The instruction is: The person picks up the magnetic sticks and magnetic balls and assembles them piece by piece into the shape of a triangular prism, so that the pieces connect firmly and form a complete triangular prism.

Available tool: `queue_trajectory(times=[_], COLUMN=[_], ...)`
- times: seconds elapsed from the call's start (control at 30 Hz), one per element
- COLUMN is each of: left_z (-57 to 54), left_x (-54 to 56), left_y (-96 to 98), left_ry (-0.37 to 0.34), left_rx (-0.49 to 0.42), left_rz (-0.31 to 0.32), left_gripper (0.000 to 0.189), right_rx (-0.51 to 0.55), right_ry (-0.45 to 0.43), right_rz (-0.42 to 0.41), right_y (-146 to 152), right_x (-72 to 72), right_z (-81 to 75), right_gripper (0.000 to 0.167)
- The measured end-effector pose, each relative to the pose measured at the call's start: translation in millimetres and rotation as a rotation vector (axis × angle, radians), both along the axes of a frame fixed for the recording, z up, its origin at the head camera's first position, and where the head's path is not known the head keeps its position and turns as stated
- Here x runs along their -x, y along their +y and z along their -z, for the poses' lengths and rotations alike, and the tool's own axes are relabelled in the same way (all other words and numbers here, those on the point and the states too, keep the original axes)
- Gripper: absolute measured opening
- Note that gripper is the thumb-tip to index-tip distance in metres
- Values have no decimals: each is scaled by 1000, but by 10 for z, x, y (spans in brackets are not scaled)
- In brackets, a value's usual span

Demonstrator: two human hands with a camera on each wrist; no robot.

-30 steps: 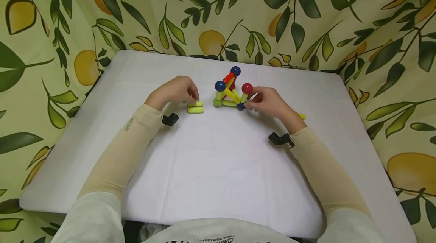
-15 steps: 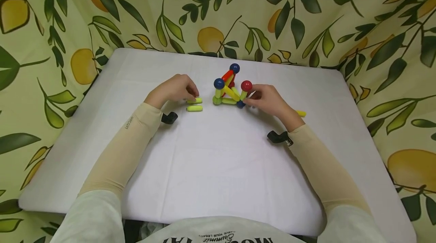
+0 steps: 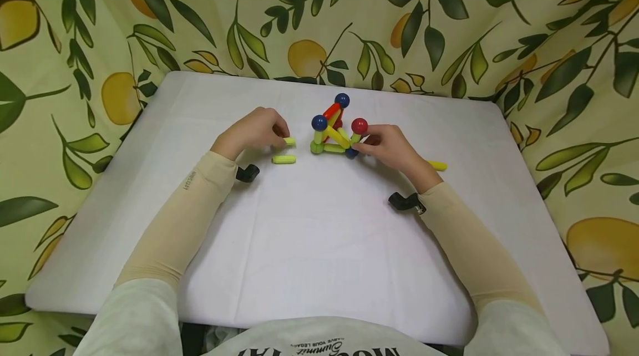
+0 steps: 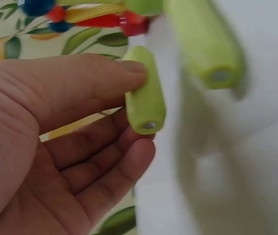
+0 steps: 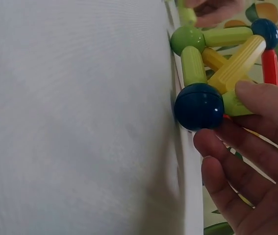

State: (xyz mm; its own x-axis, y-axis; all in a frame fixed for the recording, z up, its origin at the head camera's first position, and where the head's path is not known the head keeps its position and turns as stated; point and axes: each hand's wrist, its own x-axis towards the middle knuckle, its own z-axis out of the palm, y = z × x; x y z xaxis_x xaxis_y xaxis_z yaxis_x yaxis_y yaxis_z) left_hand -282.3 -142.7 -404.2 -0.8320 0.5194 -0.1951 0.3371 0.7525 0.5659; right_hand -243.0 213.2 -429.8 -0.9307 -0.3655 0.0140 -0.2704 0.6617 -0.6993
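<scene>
My left hand (image 3: 255, 130) pinches a short light green magnetic rod (image 4: 147, 98) between thumb and fingers; a metal disc shows in its near end. A matching green rod (image 3: 284, 159) lies on the table just in front of it. To the right stands a frame of magnetic balls and rods, with a green ball (image 3: 317, 147), blue ball (image 3: 319, 122) and yellow rod (image 5: 239, 63). My right hand (image 3: 386, 145) pinches the green rod (image 5: 234, 104) that rises from the frame's dark blue corner ball (image 5: 199, 106). A red ball (image 3: 359, 126) tops that rod.
A loose yellow rod (image 3: 437, 166) lies behind my right wrist. The white-covered table (image 3: 319, 256) is bordered at the back and sides by a leaf-and-fruit patterned curtain (image 3: 309, 23). Black wrist cameras jut inward from both sleeves.
My left hand has drawn its green rod away from the other, toward the back of the table, widening the gap. My right hand stays at the frame, its fingers slightly shifted on the upright rod.
</scene>
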Motion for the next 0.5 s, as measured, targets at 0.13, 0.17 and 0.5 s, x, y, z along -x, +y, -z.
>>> queue_trajectory(times=[0.13, 0.17, 0.5], left_z=[-182, -236, -849], left_x=[-53, -78, -189], left_y=[-18, -14, 348], left_ry=[78, 95, 237], left_rx=[-72, -88, -161], left_rz=[-7, -5, 142], left_gripper=[19, 18, 15], right_rx=[-39, -52, -103], right_ry=[15, 15, 82], right_rz=[-8, -12, -55], right_y=[-9, -10, -33], right_x=[11, 9, -1], right_z=[9, 14, -25], right_gripper=[30, 30, 25])
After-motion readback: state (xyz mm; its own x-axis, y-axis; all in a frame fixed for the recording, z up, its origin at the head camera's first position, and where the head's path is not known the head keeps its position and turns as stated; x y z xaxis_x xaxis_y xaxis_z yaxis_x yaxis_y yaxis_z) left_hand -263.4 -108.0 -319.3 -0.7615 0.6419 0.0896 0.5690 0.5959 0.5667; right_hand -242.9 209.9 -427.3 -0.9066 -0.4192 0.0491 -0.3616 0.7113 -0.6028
